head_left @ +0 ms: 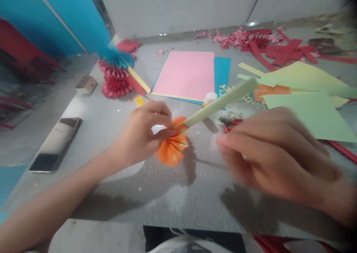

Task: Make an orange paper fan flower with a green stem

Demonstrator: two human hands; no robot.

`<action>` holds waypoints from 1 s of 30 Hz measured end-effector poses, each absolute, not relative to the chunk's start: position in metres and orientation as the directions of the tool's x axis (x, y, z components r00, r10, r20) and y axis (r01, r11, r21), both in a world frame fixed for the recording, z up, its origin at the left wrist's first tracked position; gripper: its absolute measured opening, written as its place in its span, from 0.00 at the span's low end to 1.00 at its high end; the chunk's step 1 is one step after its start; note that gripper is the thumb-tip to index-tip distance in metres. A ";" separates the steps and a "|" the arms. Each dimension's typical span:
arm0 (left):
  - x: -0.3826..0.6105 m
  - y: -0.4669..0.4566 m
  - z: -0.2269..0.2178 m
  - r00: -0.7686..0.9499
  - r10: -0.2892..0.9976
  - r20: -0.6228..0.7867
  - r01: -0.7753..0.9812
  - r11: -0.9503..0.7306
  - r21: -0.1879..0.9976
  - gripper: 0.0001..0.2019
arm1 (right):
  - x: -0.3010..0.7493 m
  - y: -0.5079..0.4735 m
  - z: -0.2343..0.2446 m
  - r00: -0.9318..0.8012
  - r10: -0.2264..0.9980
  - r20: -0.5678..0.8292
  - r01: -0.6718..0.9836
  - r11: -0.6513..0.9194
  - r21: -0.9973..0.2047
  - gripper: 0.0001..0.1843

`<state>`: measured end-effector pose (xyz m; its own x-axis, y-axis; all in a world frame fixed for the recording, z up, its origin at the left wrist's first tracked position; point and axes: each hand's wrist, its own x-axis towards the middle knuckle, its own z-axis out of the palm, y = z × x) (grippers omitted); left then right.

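My left hand (152,128) is closed, pinching an orange pleated paper rosette (171,151) above the grey table. A pale green paper strip (223,100) rises from the rosette's upper side, slanting to the right, its near end by my left fingertips. To the right, my right hand (273,152) hovers apart from the rosette, smeared by motion. Its thumb and finger are bent toward each other, and whether they hold anything cannot be made out. Just beyond its fingertips lies a small red-handled tool (228,125) with dark tips, partly hidden by the hand.
A white-capped bottle (210,97) stands near the pink paper sheets (186,74). Finished-looking pleated rosettes (117,78) sit at the back left. A phone (55,145) and a small box (86,85) lie left. Green sheets (306,115) and red scraps (287,52) cover the right.
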<state>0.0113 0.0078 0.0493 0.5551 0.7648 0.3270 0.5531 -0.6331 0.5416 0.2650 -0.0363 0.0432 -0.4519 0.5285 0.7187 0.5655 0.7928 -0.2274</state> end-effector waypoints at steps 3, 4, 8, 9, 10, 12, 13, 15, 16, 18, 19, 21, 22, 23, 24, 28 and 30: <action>0.012 0.014 0.033 0.428 0.828 0.363 0.365 -0.525 0.769 0.04 | 0.261 -0.031 0.036 -0.319 0.569 0.758 0.565 0.757 -0.329 0.08; 0.013 0.015 0.027 0.399 0.841 0.365 0.277 -0.490 0.827 0.05 | 0.258 -0.029 0.033 -0.294 0.608 0.738 0.552 0.738 -0.388 0.07; 0.025 0.010 0.013 0.309 0.894 0.325 0.010 -0.344 0.939 0.09 | 0.245 -0.024 0.023 -0.256 0.690 0.677 0.477 0.700 -0.532 0.05; 0.029 0.008 0.011 0.308 0.901 0.306 -0.024 -0.314 0.949 0.09 | 0.243 -0.024 0.023 -0.245 0.702 0.669 0.466 0.690 -0.554 0.05; 0.031 0.005 0.010 0.313 0.904 0.290 -0.053 -0.289 0.956 0.09 | 0.242 -0.025 0.023 -0.234 0.713 0.662 0.460 0.680 -0.571 0.04; 0.035 0.000 0.007 0.323 0.906 0.273 -0.099 -0.254 0.962 0.08 | 0.241 -0.027 0.024 -0.219 0.726 0.651 0.454 0.667 -0.591 0.04; 0.037 -0.002 0.005 0.326 0.907 0.268 -0.114 -0.244 0.963 0.07 | 0.241 -0.028 0.025 -0.217 0.727 0.652 0.453 0.666 -0.593 0.04; 0.038 -0.004 0.002 0.323 0.909 0.263 -0.129 -0.233 0.964 0.06 | 0.241 -0.030 0.026 -0.216 0.714 0.666 0.453 0.678 -0.579 0.05; 0.038 -0.004 0.000 0.323 0.909 0.263 -0.133 -0.232 0.964 0.06 | 0.241 -0.031 0.026 -0.216 0.703 0.677 0.454 0.687 -0.567 0.05; 0.038 -0.005 -0.003 0.331 0.906 0.264 -0.141 -0.229 0.963 0.06 | 0.241 -0.033 0.025 -0.216 0.681 0.699 0.457 0.704 -0.544 0.05; 0.039 -0.005 -0.004 0.338 0.903 0.266 -0.146 -0.229 0.962 0.05 | 0.241 -0.034 0.025 -0.219 0.674 0.706 0.460 0.709 -0.535 0.05; 0.039 -0.007 -0.004 0.356 0.894 0.274 -0.156 -0.232 0.960 0.04 | 0.240 -0.035 0.024 -0.224 0.670 0.708 0.465 0.712 -0.526 0.05; 0.040 -0.008 -0.004 0.361 0.890 0.278 -0.159 -0.235 0.959 0.03 | 0.240 -0.035 0.023 -0.228 0.670 0.707 0.468 0.712 -0.524 0.05; 0.040 -0.009 -0.003 0.362 0.888 0.283 -0.159 -0.240 0.958 0.03 | 0.239 -0.036 0.023 -0.231 0.671 0.705 0.470 0.711 -0.523 0.05; 0.041 -0.009 -0.002 0.361 0.887 0.289 -0.158 -0.248 0.956 0.03 | 0.239 -0.036 0.023 -0.234 0.672 0.703 0.472 0.710 -0.522 0.05; 0.041 -0.011 -0.001 0.353 0.878 0.324 -0.126 -0.299 0.946 0.03 | 0.238 -0.036 0.024 -0.238 0.677 0.696 0.478 0.706 -0.523 0.05; 0.040 -0.010 -0.003 0.342 0.869 0.357 -0.102 -0.343 0.934 0.04 | 0.238 -0.036 0.024 -0.244 0.680 0.692 0.485 0.703 -0.520 0.05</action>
